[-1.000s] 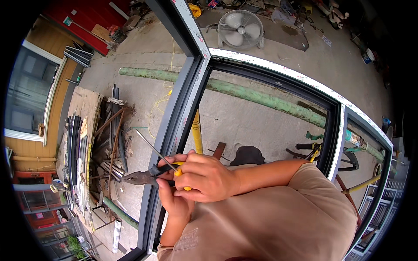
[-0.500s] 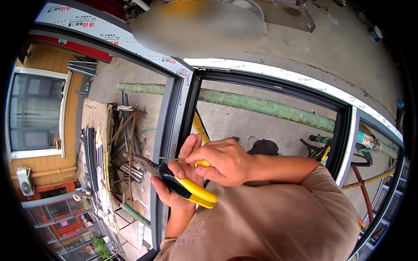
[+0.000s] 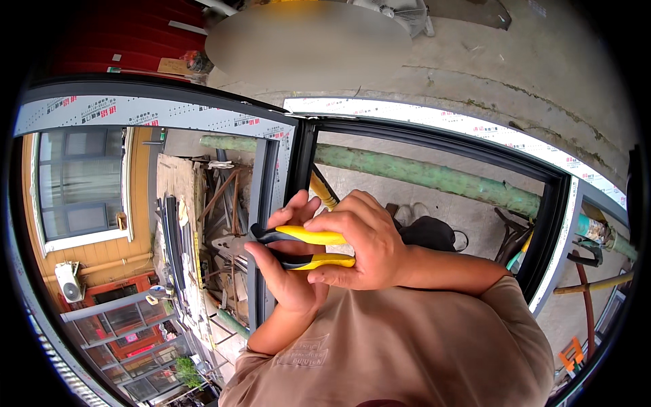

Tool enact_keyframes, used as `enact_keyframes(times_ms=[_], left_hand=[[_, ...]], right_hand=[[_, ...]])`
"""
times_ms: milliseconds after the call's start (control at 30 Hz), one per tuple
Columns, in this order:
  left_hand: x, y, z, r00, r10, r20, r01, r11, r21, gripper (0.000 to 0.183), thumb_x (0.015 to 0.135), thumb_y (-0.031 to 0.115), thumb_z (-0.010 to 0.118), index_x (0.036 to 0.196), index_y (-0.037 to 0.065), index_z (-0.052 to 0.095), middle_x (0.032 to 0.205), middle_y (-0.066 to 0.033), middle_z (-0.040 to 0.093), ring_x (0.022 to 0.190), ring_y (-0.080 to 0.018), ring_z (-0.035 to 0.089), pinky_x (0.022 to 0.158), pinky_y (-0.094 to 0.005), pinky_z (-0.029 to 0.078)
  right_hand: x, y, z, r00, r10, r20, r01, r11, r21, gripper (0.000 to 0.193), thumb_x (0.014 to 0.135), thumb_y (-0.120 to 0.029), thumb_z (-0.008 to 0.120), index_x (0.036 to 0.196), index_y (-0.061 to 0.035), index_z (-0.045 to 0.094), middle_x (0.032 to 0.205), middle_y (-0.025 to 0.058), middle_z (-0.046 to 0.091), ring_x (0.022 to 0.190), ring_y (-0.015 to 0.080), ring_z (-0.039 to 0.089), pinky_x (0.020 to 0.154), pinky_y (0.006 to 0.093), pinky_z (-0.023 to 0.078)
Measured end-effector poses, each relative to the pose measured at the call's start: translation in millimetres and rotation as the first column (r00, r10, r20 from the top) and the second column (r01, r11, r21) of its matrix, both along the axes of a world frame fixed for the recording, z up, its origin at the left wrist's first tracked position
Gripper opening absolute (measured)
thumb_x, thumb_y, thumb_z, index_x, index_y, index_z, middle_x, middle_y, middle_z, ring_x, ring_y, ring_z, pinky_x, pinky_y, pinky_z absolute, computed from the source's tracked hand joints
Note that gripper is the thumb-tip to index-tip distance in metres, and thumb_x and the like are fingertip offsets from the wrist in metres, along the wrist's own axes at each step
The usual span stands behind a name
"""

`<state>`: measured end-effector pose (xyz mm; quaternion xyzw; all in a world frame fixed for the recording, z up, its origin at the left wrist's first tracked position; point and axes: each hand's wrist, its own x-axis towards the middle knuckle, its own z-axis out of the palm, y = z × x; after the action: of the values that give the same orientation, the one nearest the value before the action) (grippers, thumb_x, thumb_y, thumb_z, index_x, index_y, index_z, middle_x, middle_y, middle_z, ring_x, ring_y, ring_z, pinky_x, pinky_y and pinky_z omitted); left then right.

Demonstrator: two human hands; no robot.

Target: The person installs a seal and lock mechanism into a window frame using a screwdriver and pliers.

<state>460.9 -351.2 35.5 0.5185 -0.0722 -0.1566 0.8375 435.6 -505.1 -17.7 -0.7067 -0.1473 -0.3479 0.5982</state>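
A pair of pliers (image 3: 308,260) with black and yellow handles lies across both hands, in front of my chest. My right hand (image 3: 373,247) grips the spread yellow handle ends, fingers over the upper one and thumb under the lower. Around the pliers' dark head, my left hand (image 3: 291,281) has its thumb below and its fingers above, partly behind the tool. Whether anything sits in the jaws cannot be made out. Just beyond the hands is the corner of a dark window frame (image 3: 306,156) with white printed protective film.
A green pipe (image 3: 427,173) runs beneath the frame. Scrap wood and metal profiles (image 3: 220,203) lie on the left, near a building window (image 3: 81,180). A dark rounded object (image 3: 428,234) shows through the frame opening. A fan (image 3: 400,13) stands at the far side.
My right hand has gone from a thin metal-shafted tool with a yellow handle to the pliers' handles, which are now spread apart. The thin tool no longer shows. The view has turned slightly.
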Motion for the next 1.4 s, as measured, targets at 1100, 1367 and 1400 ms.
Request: enact_keyframes(times_ms=[1100, 1367, 1400], left_hand=[[191.7, 69.4, 17.2, 0.951, -0.141, 0.274, -0.168, 0.507, 0.845, 0.049, 0.11, 0.031, 0.062, 0.146, -0.003, 0.062, 0.071, 0.0065, 0.043, 0.058, -0.0016, 0.031, 0.055, -0.021, 0.03], [204.4, 65.1, -14.9, 0.856, -0.516, -0.006, 0.168, 0.268, 0.949, 0.082, 0.102, 0.059, 0.067, 0.145, -0.01, 0.056, 0.141, -0.0225, 0.061, 0.129, -0.026, 0.058, 0.113, -0.0389, 0.042], [205.4, 66.4, -16.2, 0.857, -0.515, -0.004, 0.165, 0.266, 0.95, 0.082, 0.102, 0.059, 0.067, 0.145, -0.01, 0.056, 0.141, -0.0225, 0.061, 0.129, -0.026, 0.058, 0.113, -0.0389, 0.042]], right_hand=[[-31.1, -56.3, -69.7, 0.563, -0.506, -0.653, 0.825, 0.293, 0.484, 0.023, 0.106, -0.021, 0.066, 0.117, -0.0012, 0.066, 0.077, -0.0003, 0.059, 0.057, 0.0055, 0.051, 0.051, 0.0213, 0.04], [-0.5, -33.3, -75.1, 0.6, -0.453, -0.659, 0.8, 0.326, 0.504, 0.023, 0.108, -0.021, 0.064, 0.119, -0.0005, 0.063, 0.079, 0.0036, 0.062, 0.058, 0.0096, 0.06, 0.052, 0.0243, 0.049], [0.4, -33.3, -73.8, 0.605, -0.452, -0.656, 0.796, 0.318, 0.514, 0.024, 0.108, -0.021, 0.063, 0.119, -0.0003, 0.063, 0.079, 0.0037, 0.062, 0.058, 0.0099, 0.06, 0.052, 0.0245, 0.049]])
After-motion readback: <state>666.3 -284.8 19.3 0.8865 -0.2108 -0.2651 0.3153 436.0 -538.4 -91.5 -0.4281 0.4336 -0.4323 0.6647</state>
